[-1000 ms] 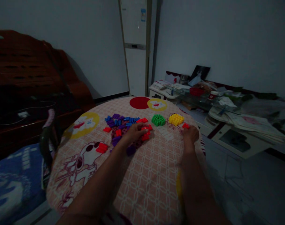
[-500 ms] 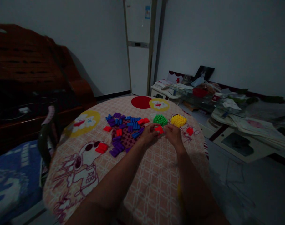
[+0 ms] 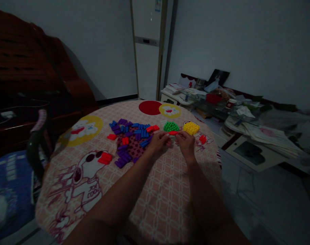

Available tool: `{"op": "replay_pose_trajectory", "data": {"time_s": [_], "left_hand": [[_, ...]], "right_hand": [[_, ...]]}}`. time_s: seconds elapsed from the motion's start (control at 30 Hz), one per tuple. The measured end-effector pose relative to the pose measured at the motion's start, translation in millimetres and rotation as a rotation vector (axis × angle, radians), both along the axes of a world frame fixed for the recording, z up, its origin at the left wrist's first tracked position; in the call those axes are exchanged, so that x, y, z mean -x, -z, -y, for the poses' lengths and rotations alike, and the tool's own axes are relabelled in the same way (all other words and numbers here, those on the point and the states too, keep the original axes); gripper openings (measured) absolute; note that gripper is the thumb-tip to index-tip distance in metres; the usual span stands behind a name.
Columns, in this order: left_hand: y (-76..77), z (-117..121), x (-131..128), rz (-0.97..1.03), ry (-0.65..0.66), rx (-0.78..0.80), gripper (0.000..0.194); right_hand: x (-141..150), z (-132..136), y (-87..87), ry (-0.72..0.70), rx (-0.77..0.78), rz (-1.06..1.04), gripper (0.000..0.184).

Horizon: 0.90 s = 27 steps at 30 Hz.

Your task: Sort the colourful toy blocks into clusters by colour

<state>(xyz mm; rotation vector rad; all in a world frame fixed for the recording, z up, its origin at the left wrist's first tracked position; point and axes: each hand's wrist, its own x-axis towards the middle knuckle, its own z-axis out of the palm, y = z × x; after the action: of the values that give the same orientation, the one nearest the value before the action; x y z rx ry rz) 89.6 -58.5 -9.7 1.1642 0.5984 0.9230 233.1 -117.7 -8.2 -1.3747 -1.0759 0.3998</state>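
My left hand [image 3: 159, 143] and my right hand [image 3: 186, 143] are raised over the table, fingertips facing each other. Between them a red plastic toy piece [image 3: 173, 133] is pinched at both ends, its thin side towards me. Just beyond it lies a cluster of green beads [image 3: 170, 126], partly covered by the piece. A similar yellow bead cluster [image 3: 191, 128] sits past my right hand. Left of my left hand are several blue pieces [image 3: 142, 131] and purple pieces [image 3: 123, 156]. More red pieces [image 3: 105, 158] are scattered around these.
A patterned cloth covers the round table [image 3: 160, 194]. A chair [image 3: 33, 146] stands at its left, before a wooden bench [image 3: 14, 58]. Along the right wall, a low cabinet [image 3: 246, 149] carries papers, bags and a cup [image 3: 230, 103]. A tall white appliance [image 3: 147, 68] stands behind.
The red piece has been turned from showing its broad face to lying edge-on between my fingers. My head view has shifted slightly to the right and down.
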Motion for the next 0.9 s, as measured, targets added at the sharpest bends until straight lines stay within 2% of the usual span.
{"op": "replay_pose_trajectory", "data": {"time_s": [0.1, 0.23, 0.33, 0.57, 0.73, 0.83, 0.9], "left_hand": [[-1.0, 1.9, 0.7, -0.006, -0.017, 0.012, 0.031], [-2.8, -1.0, 6.7, -0.015, -0.031, 0.004, 0.024], [-2.2, -5.9, 11.1, -0.027, -0.048, -0.027, 0.02], [1.5, -8.9, 11.8, -0.048, -0.04, -0.072, 0.017], [5.3, -6.9, 8.5, -0.139, -0.037, -0.158, 0.01], [6.2, -7.6, 9.3, -0.243, -0.061, -0.219, 0.013], [6.4, -8.0, 10.6, -0.327, -0.084, -0.294, 0.016]], "right_hand": [[-25.0, 7.1, -6.7, 0.241, 0.04, 0.054, 0.033], [-66.2, 20.8, -10.4, 0.627, 0.109, 0.302, 0.025], [-85.0, 28.3, -6.7, 0.771, 0.225, 0.452, 0.023], [-86.2, 28.7, -0.2, 0.806, 0.446, 0.613, 0.023], [-84.2, 28.0, 2.3, 0.809, 0.591, 0.662, 0.026], [-82.1, 29.3, 2.0, 0.827, 0.594, 0.631, 0.026], [-79.4, 29.4, 0.4, 0.837, 0.524, 0.61, 0.026]]}}
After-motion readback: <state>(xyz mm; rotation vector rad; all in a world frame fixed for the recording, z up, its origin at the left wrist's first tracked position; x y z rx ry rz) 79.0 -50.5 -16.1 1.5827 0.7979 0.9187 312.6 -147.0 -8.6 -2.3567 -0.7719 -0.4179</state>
